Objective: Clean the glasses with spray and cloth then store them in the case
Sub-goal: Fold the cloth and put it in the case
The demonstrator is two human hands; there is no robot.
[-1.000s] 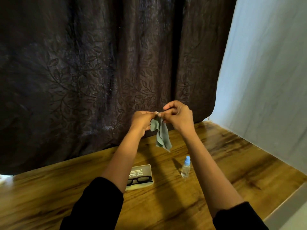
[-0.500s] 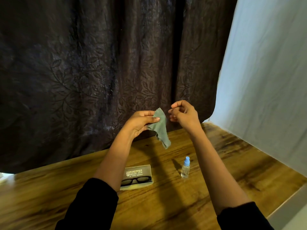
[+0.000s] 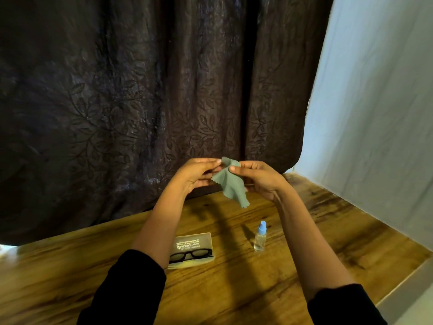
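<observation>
A grey-green cleaning cloth (image 3: pixel 232 184) hangs in the air above the wooden table (image 3: pixel 304 266). My left hand (image 3: pixel 196 174) pinches its top left edge and my right hand (image 3: pixel 255 177) pinches its top right edge with the thumb in front. Black-framed glasses (image 3: pixel 191 254) lie folded on a flat beige case (image 3: pixel 194 242) on the table, below my left forearm. A small clear spray bottle (image 3: pixel 260 238) with a blue cap stands upright to the right of the case.
A dark leaf-patterned curtain (image 3: pixel 140 102) hangs behind the table. A pale sheet (image 3: pixel 375 113) covers the right side. The table's right edge (image 3: pixel 407 285) runs diagonally at lower right.
My right hand, which had let go of the cloth half a second ago, has come back and taken its right edge. The cloth is now spread wider between both hands.
</observation>
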